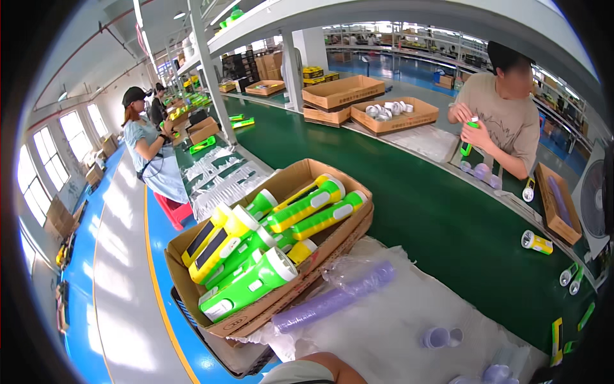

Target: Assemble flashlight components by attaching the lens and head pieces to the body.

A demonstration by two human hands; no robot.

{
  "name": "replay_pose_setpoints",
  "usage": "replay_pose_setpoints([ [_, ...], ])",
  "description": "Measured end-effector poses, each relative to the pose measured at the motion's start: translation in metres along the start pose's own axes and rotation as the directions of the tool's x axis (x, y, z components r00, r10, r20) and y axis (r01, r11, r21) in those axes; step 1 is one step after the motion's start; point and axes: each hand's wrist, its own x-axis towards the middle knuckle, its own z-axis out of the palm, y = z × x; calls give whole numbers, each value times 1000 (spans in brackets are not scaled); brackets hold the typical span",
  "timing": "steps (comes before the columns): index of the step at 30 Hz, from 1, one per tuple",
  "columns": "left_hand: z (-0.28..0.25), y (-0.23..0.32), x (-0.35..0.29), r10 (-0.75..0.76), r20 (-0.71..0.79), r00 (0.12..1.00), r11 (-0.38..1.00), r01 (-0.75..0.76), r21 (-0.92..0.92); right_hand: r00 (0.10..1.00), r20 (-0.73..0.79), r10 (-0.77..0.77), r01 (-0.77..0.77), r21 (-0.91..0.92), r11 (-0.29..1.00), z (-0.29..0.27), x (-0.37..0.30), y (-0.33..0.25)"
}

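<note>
Neither of my hands shows in the head view; only a bare piece of my arm point(342, 368) and a pale sleeve point(297, 373) come in at the lower edge. In front of that arm a cardboard box point(339, 253) is heaped with green and yellow flashlights point(256, 285). Beside the box, a long stack of clear purple plastic cups point(336, 297) lies in a torn bag on the covered bench point(409, 301). Loose purple cups point(438, 337) rest nearer the lower right, with more cups point(499, 374) at the bottom edge.
A green conveyor belt point(409, 198) runs past the bench, carrying flashlights point(536, 242) at right. Across it a person point(505, 109) holds a green flashlight point(469, 137). Another person point(144, 134) sits at far left. Boxes point(396, 115) and a fan point(591, 198) stand beyond.
</note>
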Motion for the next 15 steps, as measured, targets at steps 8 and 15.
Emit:
replay_pose_setpoints([
  [8,-8,-7,-7,31,-75,997,998,-35,-48,1000,1,29,-29,43,999,2,7,-7],
  [15,-10,0,-14,11,-120,993,994,-24,-102,1000,-20,12,-10,98,995,12,17,-28],
])
